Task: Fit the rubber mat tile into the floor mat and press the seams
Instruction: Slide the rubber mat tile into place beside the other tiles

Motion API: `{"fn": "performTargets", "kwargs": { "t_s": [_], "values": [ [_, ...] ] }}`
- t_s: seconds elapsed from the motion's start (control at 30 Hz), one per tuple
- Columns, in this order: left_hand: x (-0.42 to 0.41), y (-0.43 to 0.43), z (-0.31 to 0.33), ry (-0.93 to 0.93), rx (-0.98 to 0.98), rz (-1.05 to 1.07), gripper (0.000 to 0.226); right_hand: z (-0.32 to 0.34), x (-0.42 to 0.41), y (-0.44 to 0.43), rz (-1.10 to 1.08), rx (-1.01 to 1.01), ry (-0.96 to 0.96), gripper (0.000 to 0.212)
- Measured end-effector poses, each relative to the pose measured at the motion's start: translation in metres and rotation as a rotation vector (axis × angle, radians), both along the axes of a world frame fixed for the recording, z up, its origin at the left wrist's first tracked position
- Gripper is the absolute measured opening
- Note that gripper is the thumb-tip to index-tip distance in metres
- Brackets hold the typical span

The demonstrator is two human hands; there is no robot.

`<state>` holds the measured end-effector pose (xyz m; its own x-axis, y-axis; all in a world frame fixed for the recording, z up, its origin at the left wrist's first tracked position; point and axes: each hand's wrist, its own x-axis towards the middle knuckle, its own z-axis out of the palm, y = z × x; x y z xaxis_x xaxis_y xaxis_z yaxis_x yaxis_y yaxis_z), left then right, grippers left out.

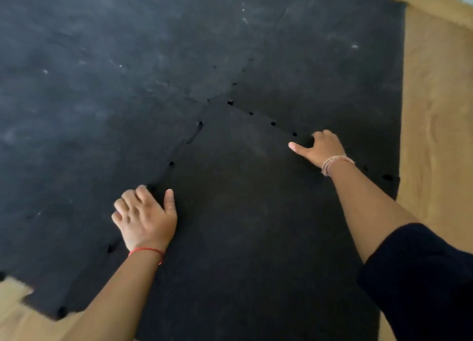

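Black rubber mat tile (238, 212) lies slotted into the dark floor mat (102, 72), both hands pressing its seams. Left hand (144, 219) rests palm-down, fingers curled, gripping nothing; right hand (321, 147) presses with bent fingers, thumb out. Tan floor (435, 110) borders the mat.

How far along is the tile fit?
Done: the dark square rubber tile lies flat in its corner of the black floor mat. In hand: the left hand and right hand each press on a seam. Left: small dark gaps along both seams suggest tabs not fully seated.
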<state>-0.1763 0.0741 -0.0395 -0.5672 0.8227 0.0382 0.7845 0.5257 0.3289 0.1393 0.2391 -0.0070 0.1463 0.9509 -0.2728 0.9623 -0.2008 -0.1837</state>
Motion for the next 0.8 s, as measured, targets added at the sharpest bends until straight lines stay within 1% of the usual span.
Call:
{"fn": "performTargets", "kwargs": {
  "t_s": [0.07,0.13,0.2,0.3,0.33,0.5,0.6,0.67,0.8],
  "values": [
    [-0.003,-0.001,0.003,-0.046,-0.025,0.005,0.055,-0.004,-0.002,0.0,-0.11,0.045,0.123,0.084],
    [-0.008,-0.005,0.001,-0.071,-0.052,0.02,0.054,-0.005,-0.002,-0.003,-0.174,0.051,0.177,0.081],
    [-0.015,-0.014,-0.001,-0.056,-0.043,0.019,0.054,-0.012,-0.004,-0.017,-0.165,0.099,0.121,0.076],
    [-0.018,-0.021,-0.004,-0.012,-0.012,-0.034,0.057,-0.029,-0.015,-0.045,-0.156,0.149,-0.064,0.073],
    [-0.019,-0.021,-0.005,-0.004,-0.007,-0.041,0.057,-0.032,-0.019,-0.047,-0.18,0.158,-0.086,0.072],
    [-0.017,-0.021,-0.007,0.029,-0.006,-0.042,0.062,-0.018,-0.017,-0.031,-0.24,0.156,0.045,0.065],
    [-0.016,-0.02,-0.006,0.01,-0.009,-0.015,0.053,-0.007,-0.015,-0.03,-0.268,0.172,0.131,0.06],
    [-0.015,-0.019,-0.005,-0.013,-0.015,-0.002,0.05,0.001,-0.015,-0.026,-0.276,0.122,0.157,0.057],
    [-0.014,-0.018,-0.002,-0.028,-0.04,0.009,0.052,0.007,-0.015,-0.029,-0.222,0.039,0.204,0.045]
  ]
}}
